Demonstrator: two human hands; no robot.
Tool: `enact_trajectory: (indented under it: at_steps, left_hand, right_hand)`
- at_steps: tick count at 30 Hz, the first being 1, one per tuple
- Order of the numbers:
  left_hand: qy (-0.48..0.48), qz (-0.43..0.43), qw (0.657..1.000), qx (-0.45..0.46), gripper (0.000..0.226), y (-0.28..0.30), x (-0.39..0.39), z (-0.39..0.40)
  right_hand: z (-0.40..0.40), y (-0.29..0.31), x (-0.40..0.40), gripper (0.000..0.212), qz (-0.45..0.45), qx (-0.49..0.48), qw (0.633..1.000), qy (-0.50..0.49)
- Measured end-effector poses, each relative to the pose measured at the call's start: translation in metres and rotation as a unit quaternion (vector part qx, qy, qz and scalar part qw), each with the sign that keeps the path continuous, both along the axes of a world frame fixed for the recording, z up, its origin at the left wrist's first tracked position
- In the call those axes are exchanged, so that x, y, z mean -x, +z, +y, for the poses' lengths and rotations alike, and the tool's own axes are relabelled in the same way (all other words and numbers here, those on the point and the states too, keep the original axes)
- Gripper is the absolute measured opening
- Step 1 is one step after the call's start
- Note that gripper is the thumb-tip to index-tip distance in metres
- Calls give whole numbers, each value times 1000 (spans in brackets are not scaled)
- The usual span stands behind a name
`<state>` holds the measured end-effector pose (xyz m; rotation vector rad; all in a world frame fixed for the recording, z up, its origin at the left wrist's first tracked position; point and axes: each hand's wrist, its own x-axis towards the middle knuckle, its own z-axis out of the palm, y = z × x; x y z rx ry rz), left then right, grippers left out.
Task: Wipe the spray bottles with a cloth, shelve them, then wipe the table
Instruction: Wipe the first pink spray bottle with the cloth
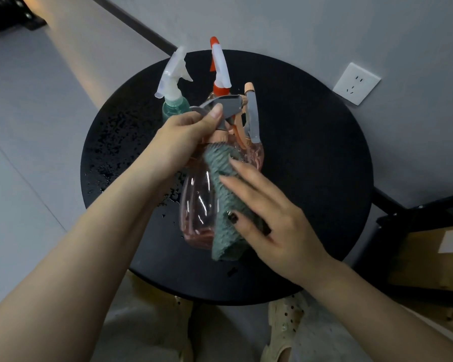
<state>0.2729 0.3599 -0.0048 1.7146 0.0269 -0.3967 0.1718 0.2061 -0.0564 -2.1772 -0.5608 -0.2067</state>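
Beige perforated sandals [283, 327] seen at bottom, on grey floor. Grey-green ribbed cloth [224, 205] is pressed flat against clear pink plastic spray bottle [198, 202] by R hand [275, 220], fingers straight. Bottle's grey trigger head [225, 105] is gripped by L hand [186, 137], bottle held above round black table [311, 152], wet w/ droplets on left side. Behind: teal bottle w/ white sprayer [171, 100], orange-white sprayer [219, 66], 2nd pink bottle w/ grey sprayer [254, 131], all on table. White wall socket [356, 83] far right.
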Motion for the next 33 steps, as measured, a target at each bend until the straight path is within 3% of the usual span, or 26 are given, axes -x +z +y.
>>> enact_trajectory:
  at_steps: [5, 10, 13, 18, 21, 24, 26, 29, 33]
  left_hand:
    - [46, -3, 999, -21, 32, -1, -6, 7]
    - [63, 8, 998, -21, 34, -1, -7, 11]
    - [57, 2, 997, -42, 35, 0, -5, 10]
    - [35, 12, 998, -46, 34, 1, -3, 7]
    - [15, 31, 999, -31, 35, 1, 0, 3]
    - [14, 48, 999, -8, 34, 1, 1, 0]
    - [16, 51, 999, -4, 33, 1, 1, -1]
    - [32, 55, 998, 5, 33, 1, -1, 1]
    - [57, 55, 997, 11, 31, 2, -7, 8]
  right_hand:
    - [-2, -6, 1, 34, -166, 179, 967, 66]
    - [-3, -4, 0, 30, -240, 242, 935, 99]
    - [-3, -3, -2, 31, -198, 217, 952, 84]
    - [-2, -4, -4, 41, -39, 97, 994, 25]
    - [1, -1, -7, 47, 57, -9, 998, -15]
    - [1, 4, -9, 47, 83, -69, 994, -34]
    - [1, 3, -8, 48, 68, -42, 997, -24]
    - [-2, 0, -4, 47, -14, 76, 997, 17]
    - [-3, -1, -1, 37, -166, 210, 957, 109]
